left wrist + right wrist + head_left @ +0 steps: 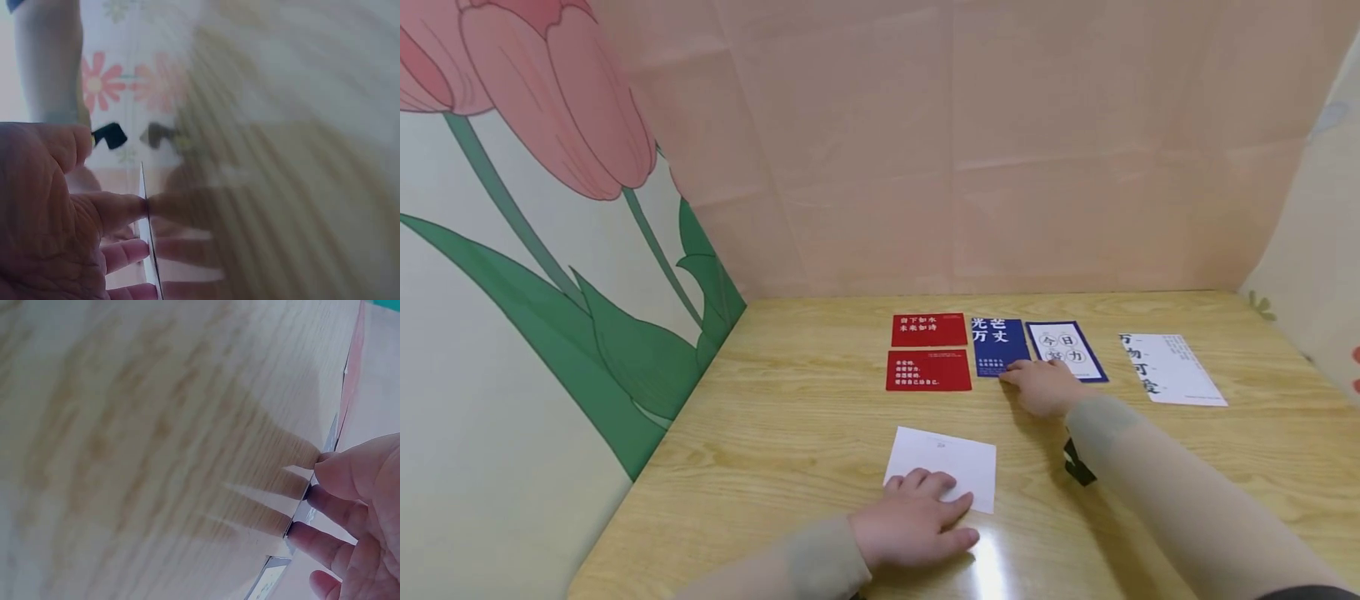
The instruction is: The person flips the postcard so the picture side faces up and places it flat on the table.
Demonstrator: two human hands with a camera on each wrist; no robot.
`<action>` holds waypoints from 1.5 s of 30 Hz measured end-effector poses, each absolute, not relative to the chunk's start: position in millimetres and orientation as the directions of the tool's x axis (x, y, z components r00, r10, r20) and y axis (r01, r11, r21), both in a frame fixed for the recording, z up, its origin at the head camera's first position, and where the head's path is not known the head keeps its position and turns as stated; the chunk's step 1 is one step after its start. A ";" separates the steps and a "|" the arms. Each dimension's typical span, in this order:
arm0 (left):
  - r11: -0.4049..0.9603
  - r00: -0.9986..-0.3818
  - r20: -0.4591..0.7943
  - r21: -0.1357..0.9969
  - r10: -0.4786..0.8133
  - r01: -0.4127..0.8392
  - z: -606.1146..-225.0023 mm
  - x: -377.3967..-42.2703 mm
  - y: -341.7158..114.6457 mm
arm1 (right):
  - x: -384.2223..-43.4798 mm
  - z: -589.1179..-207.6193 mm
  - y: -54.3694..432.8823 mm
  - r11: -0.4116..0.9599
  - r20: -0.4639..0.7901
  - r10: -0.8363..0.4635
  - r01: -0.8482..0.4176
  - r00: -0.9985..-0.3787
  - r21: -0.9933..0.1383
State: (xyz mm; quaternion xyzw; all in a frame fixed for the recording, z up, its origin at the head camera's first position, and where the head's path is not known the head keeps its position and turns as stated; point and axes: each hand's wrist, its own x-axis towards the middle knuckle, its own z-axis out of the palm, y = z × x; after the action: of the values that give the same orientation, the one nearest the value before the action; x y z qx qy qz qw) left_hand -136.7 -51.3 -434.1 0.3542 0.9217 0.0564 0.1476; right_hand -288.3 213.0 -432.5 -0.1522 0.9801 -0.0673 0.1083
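Observation:
My left hand rests with spread fingers on the near part of a white card lying flat on the table. In the left wrist view, the fingertips of the left hand touch the thin card, seen edge-on. Farther off, my right hand touches the lower edge of a blue card printed with white characters. It partly covers the bottom of a blue-bordered white card alongside. In the right wrist view, the right hand has its fingertips down on the card.
Two red cards lie one above the other, left of the blue card. A white card with dark lettering lies farther right. Behind the wooden table hangs a pink cloth. A flower-patterned wall stands at left.

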 end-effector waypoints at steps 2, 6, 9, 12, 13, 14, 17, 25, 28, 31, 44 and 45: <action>0.739 -0.700 -0.236 0.210 0.674 0.640 -434.0 -135.9 -43.3 | -287.5 -432.1 212.7 0.944 -0.196 -0.314 -0.284 -0.929 -0.167; 0.735 -0.695 -0.239 0.196 0.678 0.649 -433.8 -133.9 -28.1 | -286.2 -431.7 212.0 0.944 -0.202 -0.312 -0.279 -0.928 -0.176; 0.735 -0.692 -0.251 0.191 0.677 0.651 -432.7 -132.2 -18.1 | -286.3 -431.5 211.6 0.943 -0.196 -0.313 -0.278 -0.929 -0.185; 0.742 -0.692 -0.270 0.198 0.670 0.641 -432.7 -131.7 -9.3 | -286.2 -430.7 210.6 0.939 -0.178 -0.310 -0.272 -0.934 -0.209; 0.744 -0.692 -0.275 0.201 0.667 0.637 -432.6 -131.7 -6.7 | -286.2 -430.6 210.4 0.937 -0.167 -0.312 -0.273 -0.935 -0.219; 0.747 -0.694 -0.280 0.207 0.664 0.632 -432.7 -131.8 -4.3 | -285.8 -430.3 210.0 0.934 -0.156 -0.313 -0.274 -0.937 -0.229; 0.754 -0.703 -0.274 0.202 0.656 0.625 -434.1 -131.7 0.5 | -283.0 -429.6 208.8 0.923 -0.114 -0.323 -0.286 -0.939 -0.258; 0.764 -0.720 -0.257 0.189 0.645 0.617 -435.0 -131.2 2.6 | -258.5 -430.3 203.3 0.886 -0.127 -0.338 -0.270 -0.933 -0.376; 0.765 -0.723 -0.251 0.189 0.644 0.616 -435.5 -131.7 2.0 | -244.5 -431.9 201.3 0.874 -0.155 -0.318 -0.226 -0.935 -0.429; 0.763 -0.721 -0.251 0.188 0.646 0.618 -435.4 -132.6 2.1 | -231.4 -433.0 200.3 0.867 -0.149 -0.316 -0.221 -0.937 -0.447; 0.760 -0.735 -0.194 0.200 0.650 0.619 -436.4 -143.3 -9.4 | -207.0 -428.5 197.8 0.871 -0.182 -0.336 -0.231 -0.924 -0.433; 0.766 -0.746 -0.181 0.196 0.641 0.612 -435.7 -146.9 -11.9 | -207.0 -428.8 197.9 0.871 -0.183 -0.339 -0.234 -0.923 -0.433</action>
State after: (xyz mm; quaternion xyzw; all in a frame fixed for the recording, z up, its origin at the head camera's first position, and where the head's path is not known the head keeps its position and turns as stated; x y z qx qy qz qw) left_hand -146.9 -11.9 -435.7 0.3361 0.9322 0.0622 0.1193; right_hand -207.0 197.9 -428.8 -0.1493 0.9587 -0.2058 0.1273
